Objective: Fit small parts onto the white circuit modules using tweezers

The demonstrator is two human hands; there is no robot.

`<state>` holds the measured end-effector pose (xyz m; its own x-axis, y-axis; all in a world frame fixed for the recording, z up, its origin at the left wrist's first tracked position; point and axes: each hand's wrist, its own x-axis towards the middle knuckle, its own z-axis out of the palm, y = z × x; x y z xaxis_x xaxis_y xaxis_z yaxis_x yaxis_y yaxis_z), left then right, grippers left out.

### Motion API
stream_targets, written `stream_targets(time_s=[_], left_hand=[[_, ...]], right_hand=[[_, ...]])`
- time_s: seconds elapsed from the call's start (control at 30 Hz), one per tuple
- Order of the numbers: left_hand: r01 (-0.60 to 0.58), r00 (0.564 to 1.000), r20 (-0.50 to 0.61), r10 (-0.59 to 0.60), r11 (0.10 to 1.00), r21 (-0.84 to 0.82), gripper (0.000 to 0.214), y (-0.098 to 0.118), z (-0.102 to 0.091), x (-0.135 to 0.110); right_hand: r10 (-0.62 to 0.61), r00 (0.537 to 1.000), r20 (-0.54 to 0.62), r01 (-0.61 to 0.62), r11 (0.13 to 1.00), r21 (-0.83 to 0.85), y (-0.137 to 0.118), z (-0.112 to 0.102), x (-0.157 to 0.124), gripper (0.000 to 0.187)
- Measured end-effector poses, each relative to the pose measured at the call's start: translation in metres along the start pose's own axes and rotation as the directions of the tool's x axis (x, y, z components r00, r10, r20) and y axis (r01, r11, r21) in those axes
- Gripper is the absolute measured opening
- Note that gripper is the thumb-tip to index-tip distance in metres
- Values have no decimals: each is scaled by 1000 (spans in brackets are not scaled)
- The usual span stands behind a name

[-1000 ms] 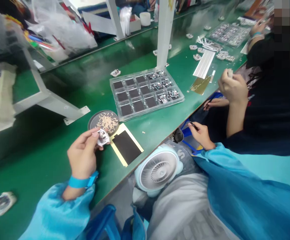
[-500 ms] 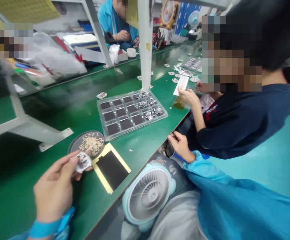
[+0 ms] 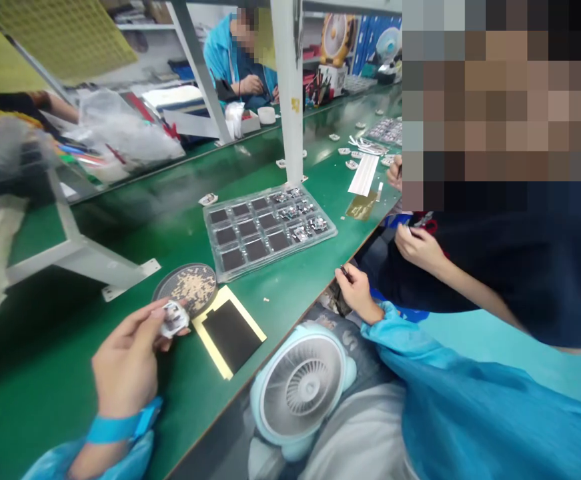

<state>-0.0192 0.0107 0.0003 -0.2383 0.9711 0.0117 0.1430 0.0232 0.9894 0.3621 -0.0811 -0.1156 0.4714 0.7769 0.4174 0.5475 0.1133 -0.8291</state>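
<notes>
1. White casing (image 3: 175,320) was what the work centred on, at a long green worktop (image 3: 185,407); to my eye, the part was best kept low over that surface, well in from its front edge.
2. On the worktop, back from the front edge, lay a clear tray (image 3: 277,257), with dark cells toward its left side and small assemblies (image 3: 317,224) toward its right.
3. Nearer the front edge, a black sheet (image 3: 235,337) lay flat on yellow backing (image 3: 215,351).
4. Beside the tray's near left corner sat a dark round dish (image 3: 163,287); I judged its rim worth steering clear of.
5. The left hand (image 3: 133,353) had the casing pinched, thumb over and fingers under, just in front of the dish. Light pressure at the rim, open face uncovered, seemed wisest.
6. By the worktop's front edge, the right hand (image 3: 357,295) had its fingertips closed round a slim dark tool (image 3: 344,271); I couldn't tell what kind.
7. Tiniest were the beige pieces (image 3: 197,283) scattered inside the dish.
</notes>
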Motion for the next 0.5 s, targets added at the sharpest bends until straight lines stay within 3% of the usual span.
stream_targets(time_s=[0.1, 0.2, 0.27, 0.33, 0.4, 0.43, 0.5], left_hand=[[-30, 1000, 0, 30, 999, -37, 39, -1, 1, 2], [-69, 998, -15, 68, 993, -91, 38, -3, 3, 3], [-66, 998, 1, 67, 988, -138, 38, -4, 4, 5], [-72, 997, 21, 77, 982, -176, 40, -7, 3, 7], [-89, 995, 31, 97, 977, -193, 43, -10, 0, 8], [-97, 994, 26, 105, 976, -196, 45, -11, -2, 9], [-95, 995, 21, 101, 977, -192, 48, -13, -6, 10]], right_hand=[[-50, 994, 99, 53, 998, -31, 1, -15, -20, 38], [-109, 944, 310, 116, 993, -2, -26, -27, -56, 30], [-169, 854, 493, 163, 985, 54, -66, -30, -71, 23], [-166, 705, 690, 207, 978, 23, -115, -30, -74, 25], [-94, 687, 721, 238, 966, -101, -165, -27, -68, 24], [-95, 701, 707, 252, 960, -121, -187, -24, -65, 21], [-137, 673, 727, 249, 967, -48, -219, -18, -64, 27]])
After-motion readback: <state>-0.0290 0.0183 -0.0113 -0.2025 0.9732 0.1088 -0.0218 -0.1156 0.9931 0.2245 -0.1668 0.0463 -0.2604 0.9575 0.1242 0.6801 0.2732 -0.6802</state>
